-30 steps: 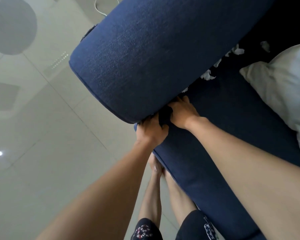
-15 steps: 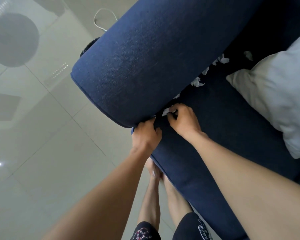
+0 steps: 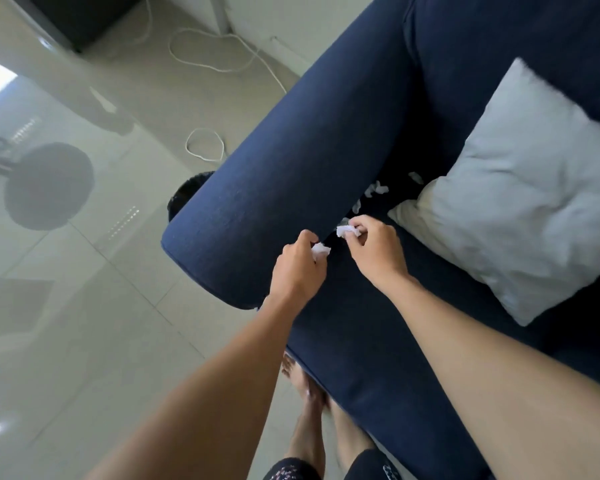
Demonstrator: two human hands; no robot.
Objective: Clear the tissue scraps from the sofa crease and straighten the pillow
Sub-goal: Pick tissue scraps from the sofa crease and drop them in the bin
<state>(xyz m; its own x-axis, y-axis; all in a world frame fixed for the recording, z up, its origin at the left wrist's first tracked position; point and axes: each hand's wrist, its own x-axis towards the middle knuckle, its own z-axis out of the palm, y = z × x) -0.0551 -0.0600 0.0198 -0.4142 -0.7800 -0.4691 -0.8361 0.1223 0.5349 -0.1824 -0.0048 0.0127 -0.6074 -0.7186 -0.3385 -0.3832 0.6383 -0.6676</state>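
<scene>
My left hand (image 3: 298, 271) pinches a small white tissue scrap (image 3: 321, 251) at the near end of the crease between the navy armrest (image 3: 291, 161) and the seat cushion (image 3: 378, 334). My right hand (image 3: 374, 249) holds another white scrap (image 3: 346, 231) just right of it. Several more tissue scraps (image 3: 374, 190) lie farther along the crease. A pale grey pillow (image 3: 520, 195) lies tilted on the seat, its corner close to my right hand.
The sofa stands on a glossy pale tile floor (image 3: 84, 323). A white cable (image 3: 205, 147) loops on the floor behind the armrest. A dark round object (image 3: 182, 195) sits beside the armrest. My bare feet (image 3: 309, 403) stand at the sofa's front edge.
Both hands have come up out of the crease, each with a tissue scrap between its fingers. The view has tilted up, and more of the pillow and the floor shows.
</scene>
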